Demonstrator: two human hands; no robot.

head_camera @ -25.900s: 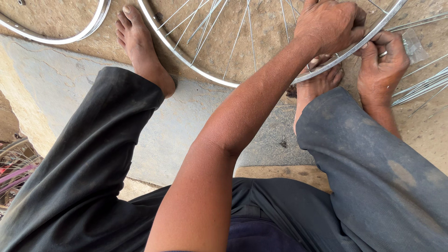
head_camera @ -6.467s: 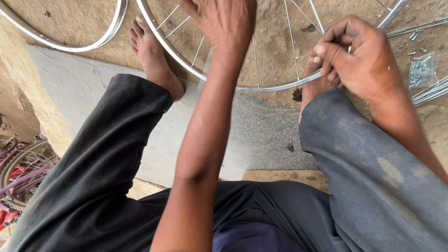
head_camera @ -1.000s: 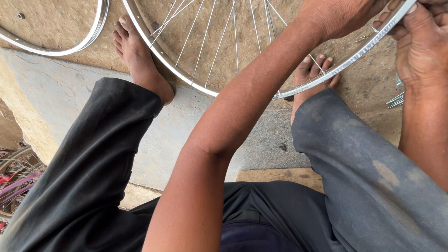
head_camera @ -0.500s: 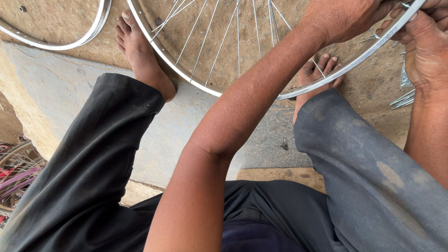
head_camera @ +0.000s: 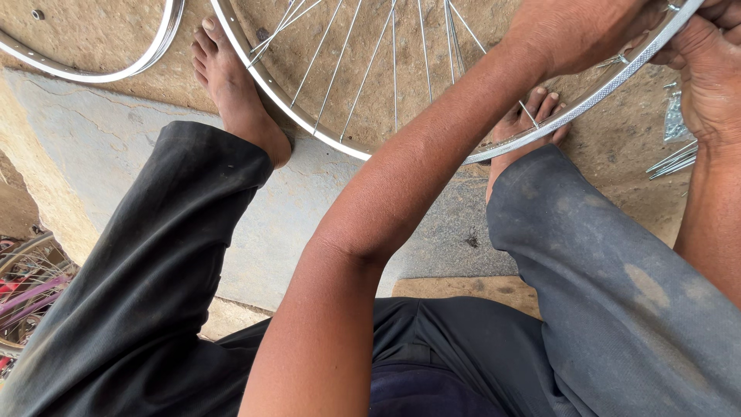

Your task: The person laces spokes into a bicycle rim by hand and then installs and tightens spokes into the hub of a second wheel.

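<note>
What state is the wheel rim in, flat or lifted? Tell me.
Lifted and tilted: both hands, left hand and right hand, hold the wheel rim above the ground.

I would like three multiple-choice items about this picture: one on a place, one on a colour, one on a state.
1. Where does the second, bare rim lie?
A. upper left, on the ground
B. on the person's lap
C. lower right corner

2. What colour are the trousers?
A. white
B. dark grey to black
C. red

3. How are the person's feet?
A. in boots
B. in sandals
C. bare

Answers:
1 A, the bare rim curves across the upper left on the dirt.
2 B, both trouser legs are dark, with dusty patches.
3 C, the left foot shows bare toes, and the right foot too, behind the spoked wheel that the left hand and right hand hold.
</note>
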